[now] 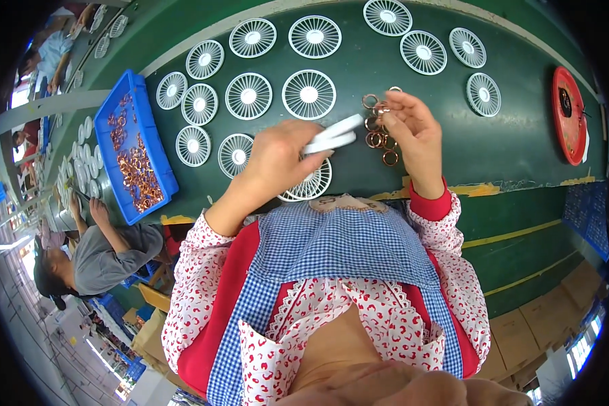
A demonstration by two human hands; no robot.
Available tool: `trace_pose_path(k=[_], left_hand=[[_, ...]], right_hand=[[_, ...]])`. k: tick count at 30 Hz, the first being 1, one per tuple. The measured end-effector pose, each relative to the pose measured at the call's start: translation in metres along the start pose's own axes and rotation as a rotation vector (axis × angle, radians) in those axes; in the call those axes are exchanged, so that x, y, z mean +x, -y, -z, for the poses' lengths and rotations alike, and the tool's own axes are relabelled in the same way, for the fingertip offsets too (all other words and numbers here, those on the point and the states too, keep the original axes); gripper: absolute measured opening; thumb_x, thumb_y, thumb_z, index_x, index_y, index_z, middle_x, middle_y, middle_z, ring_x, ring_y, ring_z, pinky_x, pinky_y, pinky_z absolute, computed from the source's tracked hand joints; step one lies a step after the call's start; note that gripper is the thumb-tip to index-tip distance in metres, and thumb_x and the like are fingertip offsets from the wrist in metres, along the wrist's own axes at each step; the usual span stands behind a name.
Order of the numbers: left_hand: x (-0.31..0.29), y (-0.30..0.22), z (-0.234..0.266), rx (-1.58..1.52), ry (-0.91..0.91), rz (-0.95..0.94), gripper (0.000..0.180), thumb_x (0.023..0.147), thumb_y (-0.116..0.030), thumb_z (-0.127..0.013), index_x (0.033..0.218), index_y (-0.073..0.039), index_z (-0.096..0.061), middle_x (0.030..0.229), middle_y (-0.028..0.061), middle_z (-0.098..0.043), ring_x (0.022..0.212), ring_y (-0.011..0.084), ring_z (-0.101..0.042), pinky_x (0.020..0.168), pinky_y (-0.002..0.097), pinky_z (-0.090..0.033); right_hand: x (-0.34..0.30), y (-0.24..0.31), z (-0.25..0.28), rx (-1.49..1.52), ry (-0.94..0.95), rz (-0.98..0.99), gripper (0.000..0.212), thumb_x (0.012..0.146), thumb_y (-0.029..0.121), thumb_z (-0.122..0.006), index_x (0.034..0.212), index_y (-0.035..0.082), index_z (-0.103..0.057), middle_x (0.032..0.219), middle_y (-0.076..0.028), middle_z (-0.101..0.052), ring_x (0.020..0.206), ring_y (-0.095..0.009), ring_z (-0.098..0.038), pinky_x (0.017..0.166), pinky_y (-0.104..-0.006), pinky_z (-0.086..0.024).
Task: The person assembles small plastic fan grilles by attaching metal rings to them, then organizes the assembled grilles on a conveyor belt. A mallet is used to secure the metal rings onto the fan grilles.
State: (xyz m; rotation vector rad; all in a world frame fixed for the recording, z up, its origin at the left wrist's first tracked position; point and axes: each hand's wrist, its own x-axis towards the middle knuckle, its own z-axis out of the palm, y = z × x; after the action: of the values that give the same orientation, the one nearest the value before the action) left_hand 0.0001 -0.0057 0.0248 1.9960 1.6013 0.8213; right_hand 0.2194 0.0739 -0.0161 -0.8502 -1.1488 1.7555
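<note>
My left hand (277, 159) is closed around two white spoked discs (335, 137), held tilted with their edges toward me. Just to the right, my right hand (416, 132) pinches a copper-coloured ring between thumb and fingertips. Under and beside those fingers lies a small loose group of copper-coloured rings (374, 140) on the green table. One more white spoked disc (311, 188) lies partly hidden beneath my left hand, near the table's front edge.
Several white spoked discs (308, 95) lie flat across the green table (358, 68). A blue tray (157, 152) with many copper-coloured rings stands at the left. At the far right is a red dish (570, 128) with dark items. Another person (118, 254) sits at left.
</note>
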Motion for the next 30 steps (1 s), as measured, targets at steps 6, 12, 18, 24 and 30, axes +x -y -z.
trace_pose_path(k=[6, 12, 18, 24, 30], left_hand=[[-0.007, 0.009, -0.009, 0.229, 0.038, -0.261, 0.034, 0.056, -0.003, -0.076, 0.086, -0.004, -0.060, 0.095, 0.0089, -0.067, 0.087, 0.0276, -0.066, 0.070, 0.0371, -0.053], [-0.009, -0.008, -0.003, 0.167, 0.320, -0.238, 0.041, 0.062, -0.030, -0.079, 0.085, -0.005, -0.056, 0.115, 0.0100, -0.061, 0.113, 0.0301, -0.055, 0.086, 0.0439, -0.048], [0.004, -0.013, -0.015, 0.305, 0.404, -0.333, 0.043, 0.063, -0.035, -0.079, 0.087, -0.003, -0.064, 0.118, 0.0123, -0.059, 0.118, 0.0316, -0.052, 0.090, 0.0427, -0.045], [0.007, -0.010, -0.019, 0.265, 0.345, -0.414, 0.032, 0.069, -0.021, -0.076, 0.091, -0.002, -0.064, 0.104, 0.0120, -0.066, 0.100, 0.0327, -0.064, 0.078, 0.0423, -0.053], [0.003, 0.006, -0.010, -0.873, 0.021, 0.451, 0.008, 0.087, 0.002, -0.063, 0.090, -0.002, -0.057, 0.084, 0.0062, -0.068, 0.072, 0.0093, -0.066, 0.060, 0.0226, -0.053]], right_hand=[[-0.005, 0.003, -0.007, -0.065, 0.045, 0.092, 0.029, 0.089, -0.005, -0.061, 0.118, -0.004, -0.058, 0.106, -0.005, -0.061, 0.093, -0.011, -0.061, 0.080, -0.0235, -0.051], [-0.024, -0.018, -0.006, -0.131, 0.010, 0.171, 0.027, 0.089, -0.006, -0.062, 0.116, -0.005, -0.059, 0.107, -0.005, -0.056, 0.092, -0.010, -0.061, 0.079, -0.0213, -0.049], [-0.031, -0.019, -0.001, -0.105, -0.028, 0.101, 0.026, 0.089, -0.006, -0.061, 0.115, -0.005, -0.059, 0.108, -0.005, -0.056, 0.095, -0.011, -0.061, 0.082, -0.0222, -0.050], [-0.021, -0.011, 0.005, -0.041, -0.024, 0.151, 0.026, 0.090, -0.005, -0.061, 0.116, -0.005, -0.058, 0.110, -0.006, -0.060, 0.095, -0.012, -0.062, 0.081, -0.0241, -0.052], [-0.018, 0.009, -0.003, 0.019, -0.104, 0.166, 0.024, 0.088, -0.008, -0.060, 0.112, -0.006, -0.059, 0.109, -0.008, -0.058, 0.090, -0.012, -0.063, 0.076, -0.0238, -0.053]])
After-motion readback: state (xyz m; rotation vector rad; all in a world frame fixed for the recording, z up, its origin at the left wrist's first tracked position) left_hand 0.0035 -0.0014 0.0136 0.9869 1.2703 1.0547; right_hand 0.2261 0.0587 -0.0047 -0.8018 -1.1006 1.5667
